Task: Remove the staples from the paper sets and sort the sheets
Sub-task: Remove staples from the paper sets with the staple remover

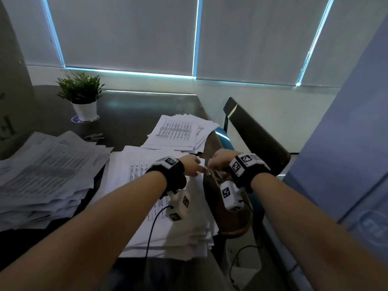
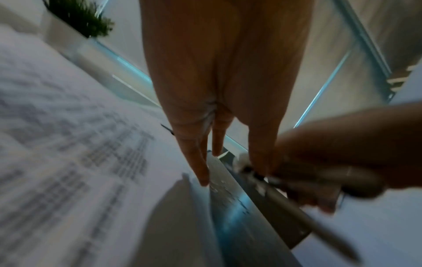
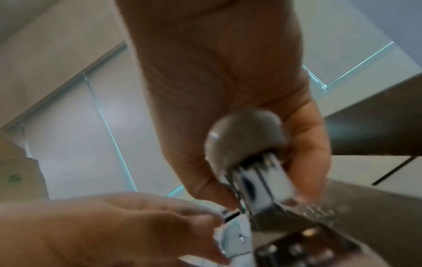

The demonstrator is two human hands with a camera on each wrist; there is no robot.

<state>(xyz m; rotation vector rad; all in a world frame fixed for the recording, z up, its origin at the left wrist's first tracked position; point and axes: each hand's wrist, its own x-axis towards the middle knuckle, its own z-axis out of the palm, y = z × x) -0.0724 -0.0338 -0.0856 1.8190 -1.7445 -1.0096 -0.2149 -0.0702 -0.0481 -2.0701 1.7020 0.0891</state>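
The near stack of printed sheets [image 1: 168,227] lies at the table's right edge. The straight fingers [image 2: 203,178] of my left hand [image 1: 197,168] press down on its far right corner. My right hand [image 1: 213,164] grips a staple remover [image 3: 248,137] with a grey handle. Its metal tip sits at that corner, right against my left fingertips. Both wrist views are blurred, and I cannot make out a staple. Two more paper piles lie on the table, one at the left [image 1: 42,175] and one further back [image 1: 178,133].
A potted plant [image 1: 85,110] stands at the back left of the dark table [image 1: 130,114]. A small grey object [image 1: 94,136] lies near it. A brown wooden dish [image 1: 235,223] sits under my right wrist. A dark chair [image 1: 256,133] stands to the right.
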